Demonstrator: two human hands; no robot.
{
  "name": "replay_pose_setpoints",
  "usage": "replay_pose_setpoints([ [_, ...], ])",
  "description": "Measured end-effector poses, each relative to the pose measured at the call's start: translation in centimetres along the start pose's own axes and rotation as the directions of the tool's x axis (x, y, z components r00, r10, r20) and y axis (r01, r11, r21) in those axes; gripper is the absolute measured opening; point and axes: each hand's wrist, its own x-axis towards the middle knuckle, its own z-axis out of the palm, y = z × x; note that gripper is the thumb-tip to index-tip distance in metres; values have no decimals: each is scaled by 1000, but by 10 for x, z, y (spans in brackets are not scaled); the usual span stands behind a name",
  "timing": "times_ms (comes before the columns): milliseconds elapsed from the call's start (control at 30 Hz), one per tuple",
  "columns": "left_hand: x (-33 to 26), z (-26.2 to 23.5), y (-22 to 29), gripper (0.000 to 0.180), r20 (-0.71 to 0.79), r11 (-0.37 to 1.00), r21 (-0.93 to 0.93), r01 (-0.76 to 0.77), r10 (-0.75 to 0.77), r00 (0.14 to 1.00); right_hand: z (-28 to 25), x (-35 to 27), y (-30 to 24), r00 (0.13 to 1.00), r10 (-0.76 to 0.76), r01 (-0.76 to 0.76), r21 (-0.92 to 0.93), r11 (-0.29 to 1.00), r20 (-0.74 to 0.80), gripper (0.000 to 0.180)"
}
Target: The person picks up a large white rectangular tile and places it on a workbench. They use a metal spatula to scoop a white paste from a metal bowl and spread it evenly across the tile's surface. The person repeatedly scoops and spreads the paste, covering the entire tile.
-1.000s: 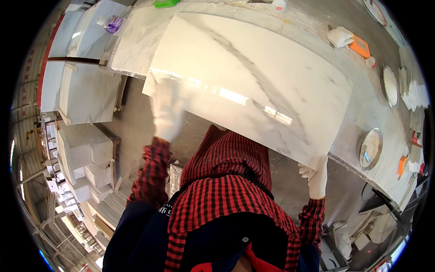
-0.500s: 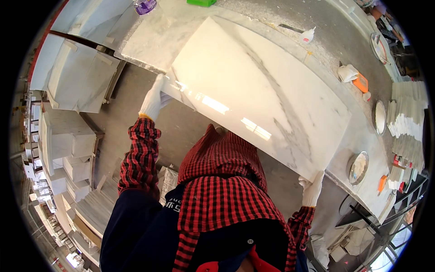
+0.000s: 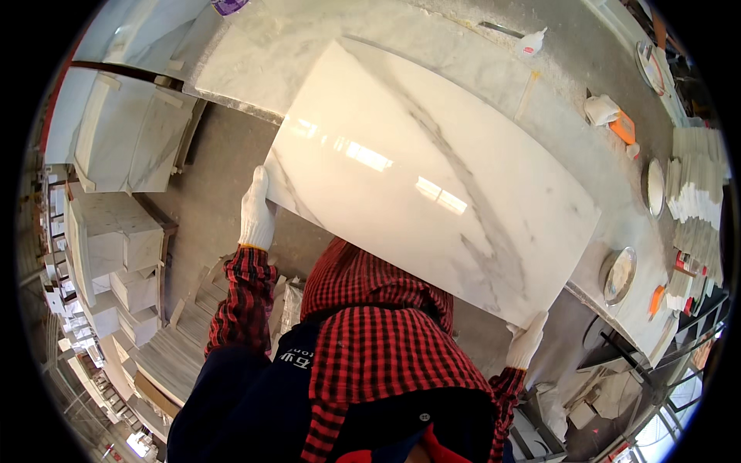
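Note:
A large glossy white marble slab (image 3: 417, 177) with grey veins spans the space in front of me. Its far part lies over the workbench (image 3: 247, 69), while the near edge juts out past the bench toward my apron. My left hand (image 3: 257, 212), in a white glove, grips the slab's near left corner, thumb along the edge and fingers hidden beneath. At the near right corner my right hand (image 3: 527, 339), gloved too, is closed on the slab, its fingertips partly under it. Window light reflects off the polished face.
Along the bench's far side lie a white squeeze bottle (image 3: 531, 42), an orange tool (image 3: 622, 126) and a metal bowl (image 3: 620, 276) of pale material. Stacked tiles (image 3: 695, 201) stand at the far right. On the left are crated marble slabs (image 3: 127, 131).
The slab has come nearer to me, and its near edge sticks out further beyond the bench. Both hands have drawn back toward my body with it, still gripping the corners.

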Motion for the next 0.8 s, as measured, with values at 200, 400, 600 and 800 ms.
replay_pose_setpoints([
  [200,23,-8,-31,70,44,992,-123,19,-14,999,6,13,1,992,109,-113,-74,991,-59,68],
  [400,41,-5,-51,77,84,982,-185,43,-28,996,40,18,21,995,85,-70,225,972,-57,75],
  [600,58,-22,-64,77,144,984,-166,64,-40,989,66,23,28,976,52,52,452,890,-214,77],
  [800,49,-10,-57,75,145,994,-103,21,-6,989,68,26,36,954,31,109,440,892,-300,87],
])
